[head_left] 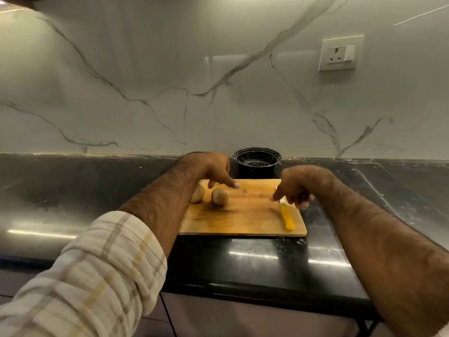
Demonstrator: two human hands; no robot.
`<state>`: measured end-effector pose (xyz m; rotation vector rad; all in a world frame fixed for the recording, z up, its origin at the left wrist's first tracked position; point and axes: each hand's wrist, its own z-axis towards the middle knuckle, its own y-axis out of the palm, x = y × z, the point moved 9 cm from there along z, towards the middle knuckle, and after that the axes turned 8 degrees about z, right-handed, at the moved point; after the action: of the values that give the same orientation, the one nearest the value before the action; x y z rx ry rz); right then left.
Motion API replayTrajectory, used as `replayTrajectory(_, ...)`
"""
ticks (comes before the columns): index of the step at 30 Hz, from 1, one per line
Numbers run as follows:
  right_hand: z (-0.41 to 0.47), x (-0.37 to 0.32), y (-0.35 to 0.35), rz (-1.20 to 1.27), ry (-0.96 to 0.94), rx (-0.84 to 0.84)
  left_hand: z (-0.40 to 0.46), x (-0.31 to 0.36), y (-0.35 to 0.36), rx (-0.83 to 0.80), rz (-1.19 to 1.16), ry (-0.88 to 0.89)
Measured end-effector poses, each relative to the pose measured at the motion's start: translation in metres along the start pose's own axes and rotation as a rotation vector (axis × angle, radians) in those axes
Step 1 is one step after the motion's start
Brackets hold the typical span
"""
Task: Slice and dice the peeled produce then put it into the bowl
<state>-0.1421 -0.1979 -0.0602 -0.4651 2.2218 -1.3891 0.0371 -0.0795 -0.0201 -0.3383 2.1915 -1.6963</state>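
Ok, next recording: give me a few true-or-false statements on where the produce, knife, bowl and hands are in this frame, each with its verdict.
1. Two potatoes lie on the wooden cutting board. True.
2. The right hand grips the yellow-handled knife. False: the knife lies on the board, its handle free.
3. The black bowl sits behind the board, by the wall. True.
4. The bowl holds diced pieces. False: none are visible inside it.
5. The left hand holds a potato. False: it hovers above them, a finger extended.
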Motion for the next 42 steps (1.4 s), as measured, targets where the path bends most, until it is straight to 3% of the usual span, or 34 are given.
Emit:
replayTrajectory(2,-0.007,0.008,0.018,-0.013,0.098,-0.187,0.002,0.002,0.014,-0.129,0.022,-0.018)
replayTrajectory(5,-0.002,0.011,0.030,0.049,0.120,-0.218,0.007,0.007,0.019,-0.083,0.010,-0.052)
replayTrajectory(16,0.017,-0.009,0.019,0.314,-0.027,-0.021,0.015,0.041,0.011,0.091,-0.221,0.213)
replayTrajectory(21,0.027,-0.011,0.017,0.336,-0.102,0.147,0.019,0.038,0.028,0.161,-0.368,0.218)
replayTrajectory(26,0.017,-0.012,0.009,0.193,-0.137,0.259,0.021,0.034,0.037,0.201,-0.446,0.204)
replayTrajectory(37,0.007,-0.015,0.022,0.140,-0.136,0.185,0.020,0.028,0.042,0.248,-0.447,0.225)
replayTrajectory(42,0.000,-0.017,0.018,0.157,-0.131,0.232,0.020,0.027,0.042,0.250,-0.476,0.229)
